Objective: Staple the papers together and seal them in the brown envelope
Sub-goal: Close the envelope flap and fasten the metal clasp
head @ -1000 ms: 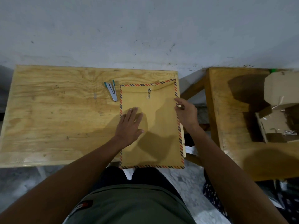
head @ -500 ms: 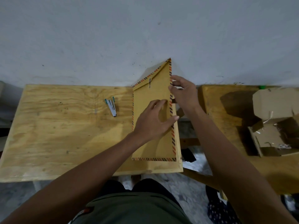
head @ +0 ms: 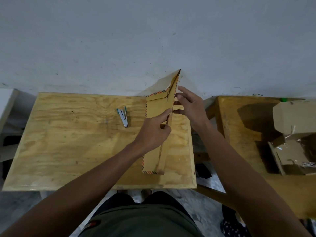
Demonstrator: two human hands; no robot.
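Note:
A brown envelope (head: 156, 108) with a striped red-and-blue border stands tilted on its long edge above the right part of the plywood table (head: 68, 142), its flap end pointing up toward the wall. My left hand (head: 152, 132) pinches its near edge at mid-length. My right hand (head: 189, 106) holds its far side near the flap. A small white and teal stapler (head: 123, 117) lies on the table to the left of the envelope. No loose papers are visible.
A grey wall (head: 153, 40) rises right behind the table. To the right stands a second wooden table (head: 239, 134) carrying torn cardboard boxes (head: 294, 134). A gap with floor shows between the tables. My lap sits at the table's near edge.
The envelope lay flat under both hands a second ago. Both hands have lifted its right side, turning it up on edge, and the view has tilted upward.

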